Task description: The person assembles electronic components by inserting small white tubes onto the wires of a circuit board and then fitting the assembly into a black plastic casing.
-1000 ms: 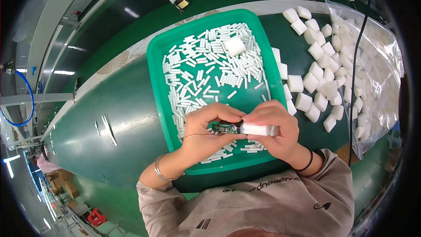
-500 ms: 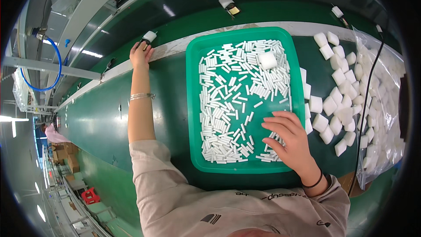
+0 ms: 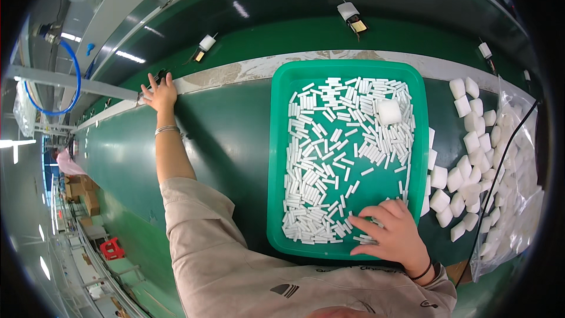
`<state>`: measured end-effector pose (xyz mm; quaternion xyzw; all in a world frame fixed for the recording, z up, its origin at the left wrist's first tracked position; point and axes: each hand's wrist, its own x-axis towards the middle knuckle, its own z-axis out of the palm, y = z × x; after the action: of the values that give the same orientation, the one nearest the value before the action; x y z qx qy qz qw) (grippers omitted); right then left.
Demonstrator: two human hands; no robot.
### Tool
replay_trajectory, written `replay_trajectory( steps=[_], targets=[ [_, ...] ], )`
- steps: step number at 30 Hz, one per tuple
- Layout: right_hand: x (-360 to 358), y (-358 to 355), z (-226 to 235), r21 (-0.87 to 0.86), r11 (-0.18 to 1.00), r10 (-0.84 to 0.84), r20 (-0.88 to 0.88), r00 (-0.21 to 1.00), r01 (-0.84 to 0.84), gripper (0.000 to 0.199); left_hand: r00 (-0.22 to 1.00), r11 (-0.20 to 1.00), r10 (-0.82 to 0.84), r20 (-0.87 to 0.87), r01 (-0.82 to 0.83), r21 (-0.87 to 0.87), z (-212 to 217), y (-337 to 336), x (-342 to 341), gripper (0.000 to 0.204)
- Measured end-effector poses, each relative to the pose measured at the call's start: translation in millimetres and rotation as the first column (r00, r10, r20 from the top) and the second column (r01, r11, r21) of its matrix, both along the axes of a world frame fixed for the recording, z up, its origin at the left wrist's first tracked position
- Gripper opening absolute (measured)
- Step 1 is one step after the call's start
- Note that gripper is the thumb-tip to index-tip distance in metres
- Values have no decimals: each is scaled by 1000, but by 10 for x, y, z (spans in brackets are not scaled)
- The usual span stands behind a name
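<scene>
The right hand [image 3: 393, 232] lies palm down in the near right corner of a green tray [image 3: 276, 159], fingers [image 3: 368, 224] spread and slightly curled over the small white sticks [image 3: 335, 153] that fill it. The fingertips touch the sticks at the near edge of the heap; whether any stick is pinched between them cannot be told. A dark band [image 3: 422, 273] circles that wrist.

The left hand [image 3: 159, 93] is stretched far out to the left, well apart from the tray, at the pale strip [image 3: 235, 73] that edges the green belt [image 3: 223, 135]. Its fingers are open and rest on the strip beside a small dark item [image 3: 160, 74] too small to make out; it holds nothing that can be seen. A thin bracelet [image 3: 166, 130] sits on the wrist, and a beige sleeve [image 3: 200, 229] covers the arm from the elbow.

In the tray, 1 white cube [image 3: 389, 111] sits on the sticks near the far right corner. To the right of the tray, more white cubes [image 3: 465, 141] lie scattered on the belt, some touching the tray's right wall. Further right is a clear bag [image 3: 518, 171] of the same cubes, with a black cable [image 3: 506, 153] running across it.

Beyond the strip, 3 small white and dark parts [image 3: 352, 16] lie spaced along the far belt.
</scene>
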<state>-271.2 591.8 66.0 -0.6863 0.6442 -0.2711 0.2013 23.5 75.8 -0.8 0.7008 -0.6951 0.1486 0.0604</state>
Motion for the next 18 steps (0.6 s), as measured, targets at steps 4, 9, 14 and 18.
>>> replay_trajectory(
  steps=[4,9,14,18],
  targets=[
    [-13,-22,-52,77,991,115,-67,991,-110,39,998,993,57,-1,-57,100,28,-175,4,58],
    [37,-43,-135,45,978,203,-9,979,-202,20,920,756,-393,13,331,-565,554,-99,51,46],
    [65,24,-132,8,992,125,-125,984,-125,19,264,666,-740,-619,415,-619,1121,1026,-1063,28],
    [100,69,-152,-12,996,83,-197,977,-87,16,-294,635,-414,-861,585,-505,1106,2184,-1634,19]
  ],
)
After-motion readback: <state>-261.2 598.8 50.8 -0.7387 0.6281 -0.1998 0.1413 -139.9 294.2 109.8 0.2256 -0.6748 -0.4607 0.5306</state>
